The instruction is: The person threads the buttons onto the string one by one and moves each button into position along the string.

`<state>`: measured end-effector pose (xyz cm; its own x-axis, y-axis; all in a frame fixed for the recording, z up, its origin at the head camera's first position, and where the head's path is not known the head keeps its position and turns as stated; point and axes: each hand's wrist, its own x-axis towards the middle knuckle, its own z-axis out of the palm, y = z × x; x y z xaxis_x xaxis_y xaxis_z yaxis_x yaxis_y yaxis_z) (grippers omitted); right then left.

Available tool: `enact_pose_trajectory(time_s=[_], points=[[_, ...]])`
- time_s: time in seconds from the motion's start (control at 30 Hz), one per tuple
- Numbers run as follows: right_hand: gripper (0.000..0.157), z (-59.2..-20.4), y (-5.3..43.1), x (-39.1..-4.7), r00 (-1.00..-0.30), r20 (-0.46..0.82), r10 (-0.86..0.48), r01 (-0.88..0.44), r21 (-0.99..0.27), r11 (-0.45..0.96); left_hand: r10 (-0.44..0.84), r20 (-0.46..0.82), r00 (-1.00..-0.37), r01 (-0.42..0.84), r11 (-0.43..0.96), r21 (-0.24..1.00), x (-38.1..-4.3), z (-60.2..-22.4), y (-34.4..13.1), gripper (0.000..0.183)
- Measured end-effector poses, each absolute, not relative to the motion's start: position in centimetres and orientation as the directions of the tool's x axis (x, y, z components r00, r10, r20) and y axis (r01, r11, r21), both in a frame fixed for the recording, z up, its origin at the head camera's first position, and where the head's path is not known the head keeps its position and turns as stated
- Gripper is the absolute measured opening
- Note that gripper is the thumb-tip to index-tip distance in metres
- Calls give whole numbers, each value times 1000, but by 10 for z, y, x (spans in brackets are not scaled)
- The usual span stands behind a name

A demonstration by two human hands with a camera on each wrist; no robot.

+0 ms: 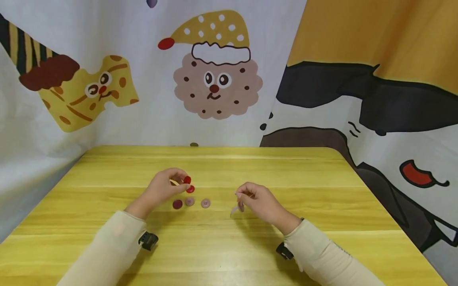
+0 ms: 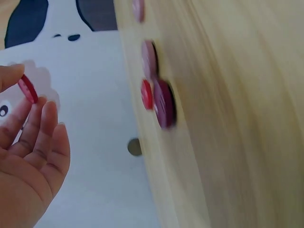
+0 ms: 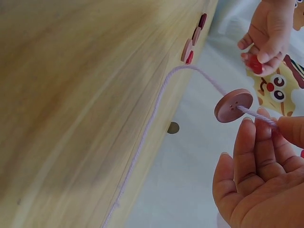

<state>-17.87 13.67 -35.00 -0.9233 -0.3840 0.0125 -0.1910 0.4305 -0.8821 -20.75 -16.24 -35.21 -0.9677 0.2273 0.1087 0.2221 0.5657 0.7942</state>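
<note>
My left hand [image 1: 162, 188] pinches a red button [image 2: 27, 89] between thumb and fingertips, raised above the table. Beneath it on the wood lie another red button [image 1: 190, 189], a maroon button [image 1: 177, 204] and a pink button [image 1: 189, 201]. A second pink button [image 1: 205, 203] lies a little to their right. To the right, my right hand [image 1: 262, 201] pinches a lilac string [image 3: 156, 111] near one end. Threaded on that string, just off the fingertips, hangs a pink button [image 3: 233, 105]; the string's other part droops in an arc past the table in the right wrist view.
The yellow wood-grain table [image 1: 214, 246] has its far edge against a white curtain [image 1: 150, 127] printed with cartoon figures. Both sleeved forearms reach in from the near side, each with a small black wrist device [image 1: 148, 240].
</note>
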Motion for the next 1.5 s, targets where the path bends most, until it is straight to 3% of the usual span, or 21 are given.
enact_pose_trajectory(time_s=[0.43,0.97,1.3,1.5], points=[[14,-351,135,-177,-919,46,-391,-215,-890,401,223,182,-958,257,379,889,-194,-351,-126,23],[14,-347,137,-177,-914,60,-402,-234,-886,399,231,215,-949,281,305,910,-190,-355,-104,20],[15,-346,136,-178,-915,59,-399,-231,-887,399,243,205,-948,268,266,926,-186,-355,-95,21],[15,-344,135,-179,-913,67,-403,-236,-892,386,270,139,-953,193,187,963,-182,-353,-91,25]])
